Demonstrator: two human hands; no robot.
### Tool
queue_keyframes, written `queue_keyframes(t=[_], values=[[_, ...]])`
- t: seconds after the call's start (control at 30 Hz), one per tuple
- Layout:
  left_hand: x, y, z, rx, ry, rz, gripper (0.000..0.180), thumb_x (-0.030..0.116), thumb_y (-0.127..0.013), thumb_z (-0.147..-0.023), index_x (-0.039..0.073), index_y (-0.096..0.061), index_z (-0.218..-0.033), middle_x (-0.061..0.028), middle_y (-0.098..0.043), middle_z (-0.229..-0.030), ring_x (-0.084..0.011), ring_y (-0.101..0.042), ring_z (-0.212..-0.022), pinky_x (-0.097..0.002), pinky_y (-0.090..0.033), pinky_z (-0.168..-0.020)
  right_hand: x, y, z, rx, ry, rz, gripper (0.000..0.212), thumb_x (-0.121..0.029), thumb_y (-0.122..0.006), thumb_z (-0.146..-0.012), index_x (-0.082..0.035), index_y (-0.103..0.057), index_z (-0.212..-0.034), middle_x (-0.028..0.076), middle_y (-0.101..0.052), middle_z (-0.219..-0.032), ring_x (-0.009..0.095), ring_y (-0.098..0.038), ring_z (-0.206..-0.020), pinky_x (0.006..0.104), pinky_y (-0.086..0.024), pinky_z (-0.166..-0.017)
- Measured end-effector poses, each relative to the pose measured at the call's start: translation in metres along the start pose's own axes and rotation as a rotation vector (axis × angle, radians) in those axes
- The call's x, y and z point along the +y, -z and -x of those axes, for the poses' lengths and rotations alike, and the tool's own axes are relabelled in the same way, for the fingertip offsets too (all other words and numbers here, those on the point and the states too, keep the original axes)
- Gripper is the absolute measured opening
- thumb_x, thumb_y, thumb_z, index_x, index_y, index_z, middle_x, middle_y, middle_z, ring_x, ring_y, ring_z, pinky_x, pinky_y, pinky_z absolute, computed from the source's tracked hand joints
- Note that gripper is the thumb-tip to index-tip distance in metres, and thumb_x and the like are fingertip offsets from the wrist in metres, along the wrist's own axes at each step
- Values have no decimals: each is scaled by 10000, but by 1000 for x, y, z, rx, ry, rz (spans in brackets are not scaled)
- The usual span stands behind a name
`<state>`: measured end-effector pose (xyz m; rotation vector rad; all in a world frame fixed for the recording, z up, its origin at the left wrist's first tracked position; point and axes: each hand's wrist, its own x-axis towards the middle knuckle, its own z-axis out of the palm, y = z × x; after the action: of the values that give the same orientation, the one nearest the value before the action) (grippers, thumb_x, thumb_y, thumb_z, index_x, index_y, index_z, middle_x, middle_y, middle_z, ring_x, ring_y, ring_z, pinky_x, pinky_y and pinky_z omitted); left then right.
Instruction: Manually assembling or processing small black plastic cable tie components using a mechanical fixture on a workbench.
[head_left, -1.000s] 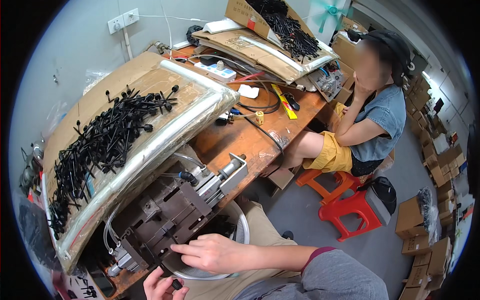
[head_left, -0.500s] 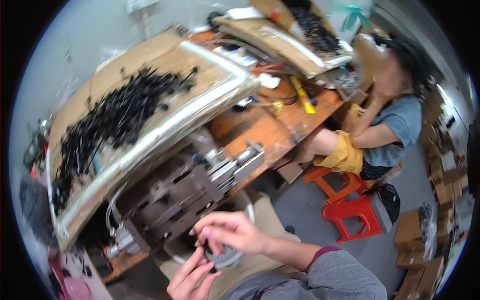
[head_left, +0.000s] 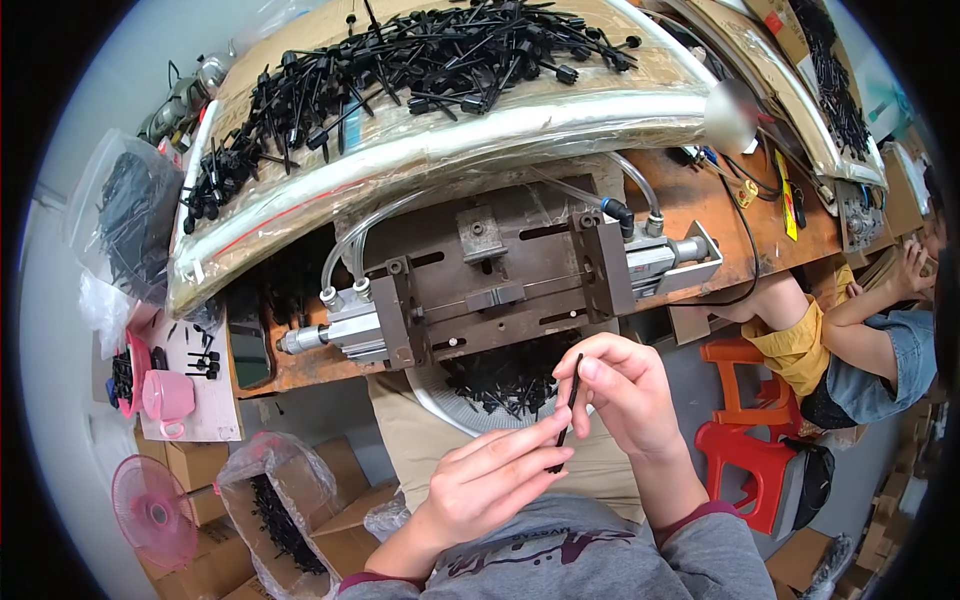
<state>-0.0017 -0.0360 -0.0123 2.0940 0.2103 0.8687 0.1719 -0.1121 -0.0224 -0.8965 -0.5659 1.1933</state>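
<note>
In front of my waist I hold a thin black plastic rod (head_left: 572,398), tilted nearly upright. The fingertips of my right hand (head_left: 635,400) pinch its upper part. Lower down, the fingers of my left hand (head_left: 490,480) are closed around it, and they partly hide its bottom end. Just beyond my hands a white mesh basket (head_left: 428,402) rests by my lap, holding many similar black pieces (head_left: 505,378). Above it stands a dark metal fixture (head_left: 470,255) with a pneumatic cylinder (head_left: 355,332) on the left and another (head_left: 650,262) on the right.
A cardboard-lined tray (head_left: 450,135) heaped with black rods stands over the wooden bench (head_left: 715,215). At left are a pink cup (head_left: 168,395), a pink fan (head_left: 155,512) and a bagged box (head_left: 235,490). Right, a person (head_left: 880,340) sits near red stools (head_left: 735,470).
My view has swung left and levelled, bringing the fixture and basket into full sight. My hands have moved apart slightly, and the rod now shows between them.
</note>
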Motion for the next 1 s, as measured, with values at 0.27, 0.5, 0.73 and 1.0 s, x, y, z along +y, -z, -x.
queue_keyframes(t=[0.27,0.5,0.73,1.0], values=[[-2,-4,-5,-28,-28,5,329,6,-794,-618,-9,-722,-939,-176,-662,-1112,-236,-685,-829,-298,-559,-689,1,-3,5,174,143,80,113,-86,-543,-955,19,-566,-919,121,-642,-748,130,-601,-528,226,-483,-498],[-2,-4,-2,0,-35,-11,322,11,-785,-607,-6,-727,-923,-177,-663,-1114,-222,-680,-803,-287,-555,-684,-1,-3,4,207,196,58,128,-90,-546,-953,23,-543,-893,137,-641,-735,161,-606,-502,235,-483,-471],[-2,-6,-3,-20,-46,-16,304,18,-788,-603,-1,-732,-901,-164,-668,-1107,-218,-676,-797,-287,-555,-679,3,-5,5,217,172,14,138,-97,-547,-953,24,-549,-887,161,-646,-729,164,-606,-496,240,-487,-466],[-3,-7,-2,-17,-47,-25,301,14,-790,-597,-4,-730,-892,-154,-671,-1104,-224,-678,-806,-292,-563,-681,5,-6,5,211,156,-8,143,-103,-547,-954,22,-553,-885,155,-644,-722,151,-591,-489,234,-484,-451]])
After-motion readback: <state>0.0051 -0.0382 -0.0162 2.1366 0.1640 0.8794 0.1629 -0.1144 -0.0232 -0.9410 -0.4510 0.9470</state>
